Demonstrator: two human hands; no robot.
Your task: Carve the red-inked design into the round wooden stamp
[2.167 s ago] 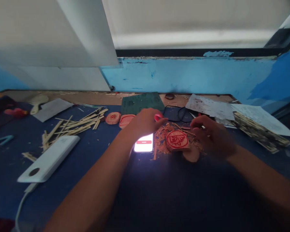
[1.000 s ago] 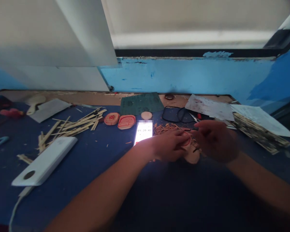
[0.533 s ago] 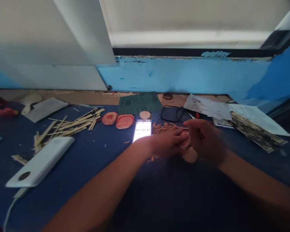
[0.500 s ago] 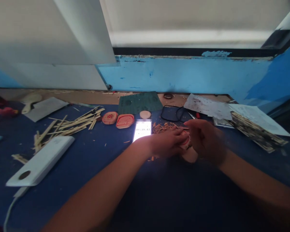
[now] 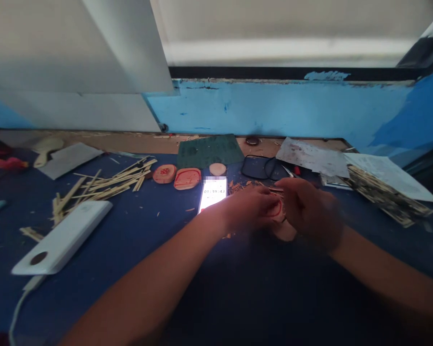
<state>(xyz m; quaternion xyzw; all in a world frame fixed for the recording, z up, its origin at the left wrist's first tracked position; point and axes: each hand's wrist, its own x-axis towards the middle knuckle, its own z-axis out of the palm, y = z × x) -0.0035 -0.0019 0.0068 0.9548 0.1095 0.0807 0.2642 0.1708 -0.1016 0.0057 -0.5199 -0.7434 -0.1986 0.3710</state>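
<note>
At center right, the left hand [image 5: 254, 207] clasps a disc [image 5: 277, 210]; the right hand [image 5: 310, 211] curls beside it, its grip unclear.

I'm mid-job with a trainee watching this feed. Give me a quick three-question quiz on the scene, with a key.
1. What are the fingers of the left hand on?
A) a bundle of sticks
B) a red-marked wood piece
C) a green sheet

2. True or false: the white device has a cable at its near end.

3. How many other red-marked pieces lie to the left of the lit phone?

Key: 1. B. 2. True. 3. Two.
</note>
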